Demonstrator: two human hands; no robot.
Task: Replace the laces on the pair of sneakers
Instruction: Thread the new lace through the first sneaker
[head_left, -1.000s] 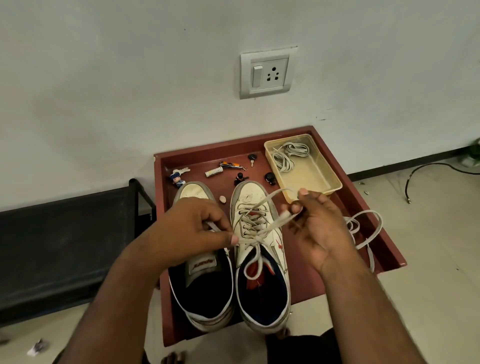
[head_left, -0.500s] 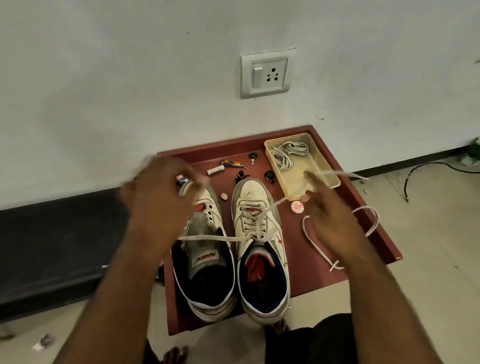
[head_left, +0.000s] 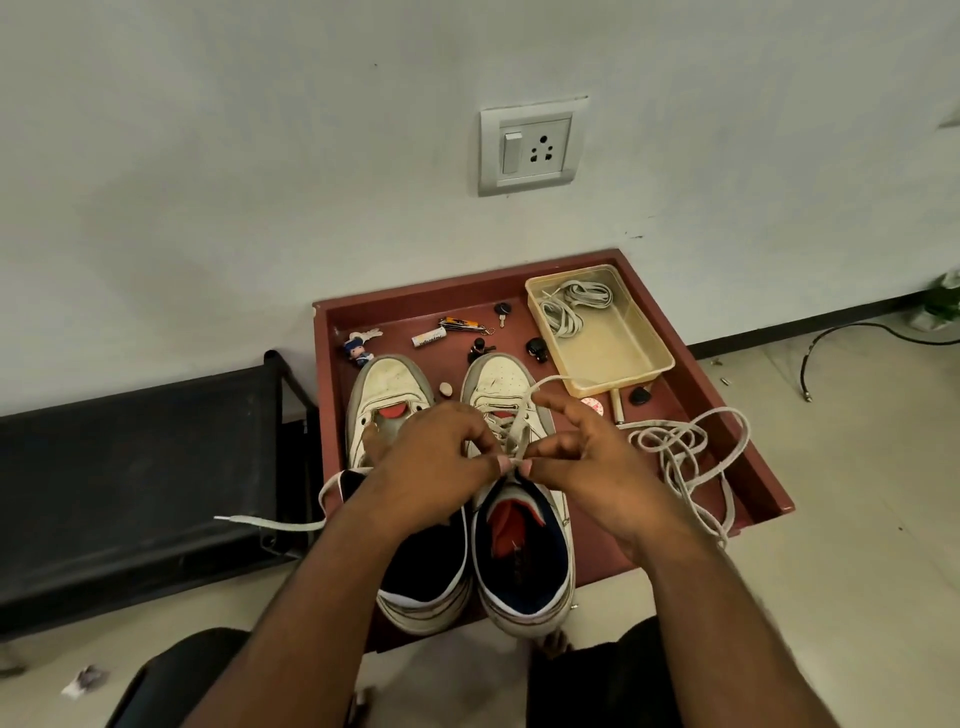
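Observation:
Two white sneakers stand side by side on a dark red tray (head_left: 670, 332). The left sneaker (head_left: 387, 389) shows no lace over its red tongue. The right sneaker (head_left: 501, 382) carries a white lace (head_left: 511, 431) through its eyelets. My left hand (head_left: 436, 462) and my right hand (head_left: 587, 462) meet over the right sneaker's upper eyelets, and each pinches that lace between thumb and finger. One lace end (head_left: 270, 522) trails out to the left past the tray. A loose white lace (head_left: 685, 462) lies heaped at the tray's right side.
A clear plastic box (head_left: 631, 366) holding another coiled lace (head_left: 569, 306) sits at the tray's back right. Small items, among them keys, a figurine (head_left: 357, 351) and a pocket tool, lie along the back. A black bench (head_left: 135, 467) stands to the left. A cable (head_left: 852, 338) runs over the floor.
Both hands were spread apart, drawing the lace ends outward. They have come back together over the right sneaker and now pinch the lace at its top eyelets.

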